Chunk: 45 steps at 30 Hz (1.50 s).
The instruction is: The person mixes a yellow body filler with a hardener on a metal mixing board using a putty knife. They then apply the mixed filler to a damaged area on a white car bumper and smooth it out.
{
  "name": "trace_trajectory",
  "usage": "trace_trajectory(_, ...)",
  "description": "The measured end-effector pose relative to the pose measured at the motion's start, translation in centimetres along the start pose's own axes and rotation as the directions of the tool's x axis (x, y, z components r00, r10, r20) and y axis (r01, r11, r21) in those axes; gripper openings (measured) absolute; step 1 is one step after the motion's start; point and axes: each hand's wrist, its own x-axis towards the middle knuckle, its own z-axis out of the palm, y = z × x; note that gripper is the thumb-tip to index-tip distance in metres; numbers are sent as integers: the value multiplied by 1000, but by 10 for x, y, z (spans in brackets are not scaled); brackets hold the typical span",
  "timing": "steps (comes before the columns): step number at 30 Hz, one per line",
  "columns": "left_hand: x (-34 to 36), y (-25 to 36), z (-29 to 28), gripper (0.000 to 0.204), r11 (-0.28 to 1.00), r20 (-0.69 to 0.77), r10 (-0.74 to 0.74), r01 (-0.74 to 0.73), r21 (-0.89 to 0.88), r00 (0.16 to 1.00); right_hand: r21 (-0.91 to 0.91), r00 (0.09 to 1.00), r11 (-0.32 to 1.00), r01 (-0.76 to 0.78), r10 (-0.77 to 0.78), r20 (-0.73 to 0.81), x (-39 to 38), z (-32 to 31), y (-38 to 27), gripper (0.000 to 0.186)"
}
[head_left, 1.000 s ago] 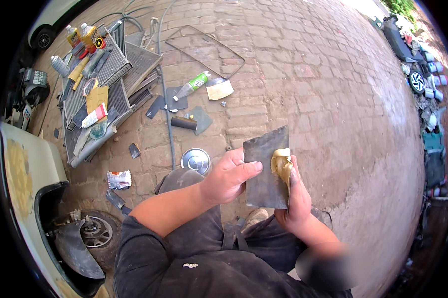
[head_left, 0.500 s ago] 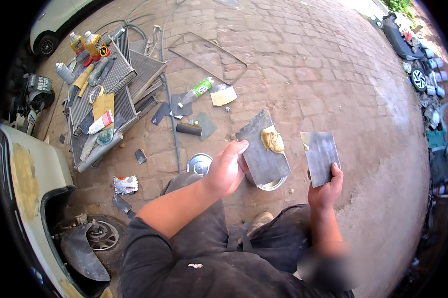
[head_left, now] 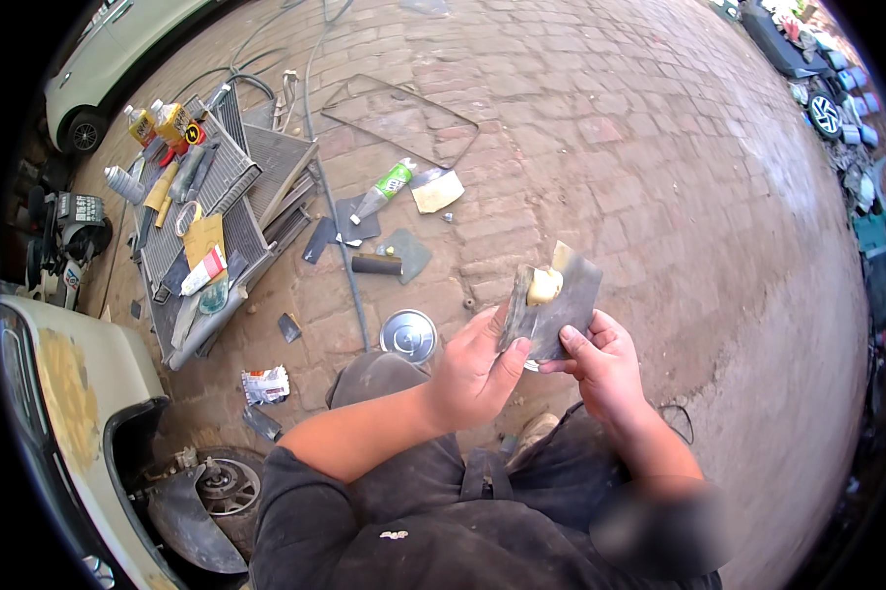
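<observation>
My left hand (head_left: 477,374) grips a thin dark grey plate (head_left: 521,320) by its lower part. My right hand (head_left: 605,364) grips a second grey plate (head_left: 580,293), thumb on its face, overlapping the first. A cream-yellow lump of paste (head_left: 545,286) sits between the upper parts of the plates. Both hands are closed on their plates, in front of my knees. A sliver of a round can (head_left: 532,366) shows under them, mostly hidden. A round metal lid (head_left: 408,336) lies on the bricks to the left.
Stacked radiators (head_left: 228,182) bear bottles, tubes and scraps at upper left. A car body panel (head_left: 69,383) and wheel (head_left: 228,492) are at lower left. A hose (head_left: 354,305), plastic bottle (head_left: 382,192) and wire frame (head_left: 433,147) lie ahead. Parts and cans (head_left: 846,118) line the right edge.
Half a second ago the plates were apart; my right hand has moved left, bringing its plate onto the left one with the paste between. The whole view has shifted slightly.
</observation>
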Motion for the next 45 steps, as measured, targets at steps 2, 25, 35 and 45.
trace_trajectory(2,1,-2,7,44,991,0,85,-85,106,996,27,1000,1000,-16,15,22,0,1,1,27)
trace_trajectory(25,12,-6,-1,40,343,347,-347,463,-818,871,678,953,731,-85,-138,268,-18,-15,12,55)
trace_trajectory(35,15,7,1,40,333,320,-284,406,-851,904,-193,908,956,223,-131,399,-19,-17,24,73)
trace_trajectory(45,11,2,7,39,318,330,-311,424,-848,891,277,975,940,-197,158,158,-21,-21,47,76)
